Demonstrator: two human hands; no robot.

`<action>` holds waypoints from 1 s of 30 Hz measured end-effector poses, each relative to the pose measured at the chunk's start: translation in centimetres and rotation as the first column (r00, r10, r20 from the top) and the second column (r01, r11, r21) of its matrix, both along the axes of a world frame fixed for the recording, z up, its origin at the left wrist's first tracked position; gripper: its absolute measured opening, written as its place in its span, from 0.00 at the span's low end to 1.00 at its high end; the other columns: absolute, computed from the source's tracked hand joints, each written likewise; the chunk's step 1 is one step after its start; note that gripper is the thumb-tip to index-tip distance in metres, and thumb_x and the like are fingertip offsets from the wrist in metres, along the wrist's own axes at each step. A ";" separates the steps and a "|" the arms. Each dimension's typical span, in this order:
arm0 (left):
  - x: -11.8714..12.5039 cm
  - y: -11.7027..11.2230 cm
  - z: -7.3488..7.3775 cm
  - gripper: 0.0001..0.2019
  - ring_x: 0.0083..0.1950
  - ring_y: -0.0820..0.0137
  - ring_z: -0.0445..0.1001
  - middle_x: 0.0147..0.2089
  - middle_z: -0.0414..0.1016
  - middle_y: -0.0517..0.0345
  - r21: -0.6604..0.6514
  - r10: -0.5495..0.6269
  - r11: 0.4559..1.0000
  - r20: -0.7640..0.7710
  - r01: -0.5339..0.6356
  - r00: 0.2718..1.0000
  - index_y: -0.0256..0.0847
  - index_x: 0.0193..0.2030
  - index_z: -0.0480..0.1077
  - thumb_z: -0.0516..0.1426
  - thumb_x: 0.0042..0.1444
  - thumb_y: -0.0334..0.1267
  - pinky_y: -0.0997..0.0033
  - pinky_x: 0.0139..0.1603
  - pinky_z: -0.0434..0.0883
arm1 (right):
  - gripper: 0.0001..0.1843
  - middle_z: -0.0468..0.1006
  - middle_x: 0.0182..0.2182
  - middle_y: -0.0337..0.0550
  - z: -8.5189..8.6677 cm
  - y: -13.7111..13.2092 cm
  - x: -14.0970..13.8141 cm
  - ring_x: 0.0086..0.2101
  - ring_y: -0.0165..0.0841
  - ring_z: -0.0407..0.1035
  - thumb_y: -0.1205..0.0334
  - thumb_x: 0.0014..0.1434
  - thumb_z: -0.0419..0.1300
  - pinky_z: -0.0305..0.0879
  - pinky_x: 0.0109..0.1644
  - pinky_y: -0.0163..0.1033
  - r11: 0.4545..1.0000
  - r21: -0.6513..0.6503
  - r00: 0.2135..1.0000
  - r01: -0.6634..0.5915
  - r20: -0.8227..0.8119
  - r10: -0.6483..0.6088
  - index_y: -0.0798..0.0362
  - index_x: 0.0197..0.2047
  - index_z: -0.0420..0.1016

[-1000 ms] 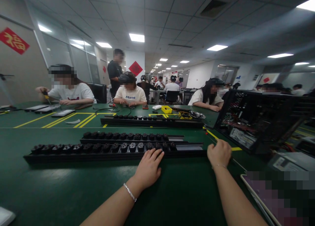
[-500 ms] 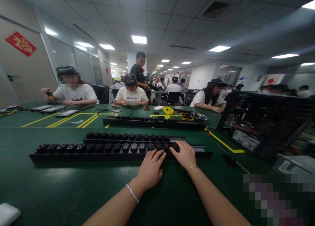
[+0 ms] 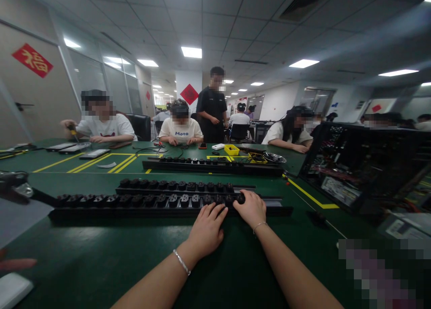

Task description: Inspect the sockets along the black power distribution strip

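Observation:
A long black power strip (image 3: 134, 206) with a row of round sockets lies across the green table (image 3: 101, 255) in front of me. My left hand (image 3: 207, 230) rests on its near edge with fingers stretched out flat. My right hand (image 3: 251, 208) is curled over the last socket (image 3: 240, 198) near the strip's right end, fingertips pressed on it. A second, like strip (image 3: 182, 185) lies just behind, and a third (image 3: 212, 166) farther back.
An open black computer case (image 3: 363, 165) stands at the right. A yellow box (image 3: 231, 150) and a metal bowl (image 3: 274, 158) sit beyond the strips. Several seated people work across the table; one stands behind them. A white object (image 3: 11, 289) lies at the lower left.
My right hand came left from the table's yellow line onto the strip's right end and stays there. The standing person walked to the right. A blurred object entered at the left edge.

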State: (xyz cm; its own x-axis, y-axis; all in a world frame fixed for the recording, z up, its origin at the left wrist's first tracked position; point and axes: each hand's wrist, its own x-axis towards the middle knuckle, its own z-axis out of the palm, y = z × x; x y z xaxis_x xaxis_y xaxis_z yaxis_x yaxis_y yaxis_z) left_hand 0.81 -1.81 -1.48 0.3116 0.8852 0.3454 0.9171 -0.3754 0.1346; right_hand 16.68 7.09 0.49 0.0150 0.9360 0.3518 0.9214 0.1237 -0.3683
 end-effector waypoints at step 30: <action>-0.1 0.0 0.1 0.30 0.66 0.62 0.46 0.66 0.51 0.62 -0.021 -0.002 1.000 -0.003 0.002 1.000 0.49 0.63 0.48 0.50 0.52 0.38 0.53 0.65 0.47 | 0.25 0.70 0.49 0.48 -0.1 0.3 1.3 0.50 0.41 0.60 0.56 0.49 0.51 0.50 0.55 0.45 1.000 0.007 1.000 0.013 0.015 -0.013 0.54 0.50 0.66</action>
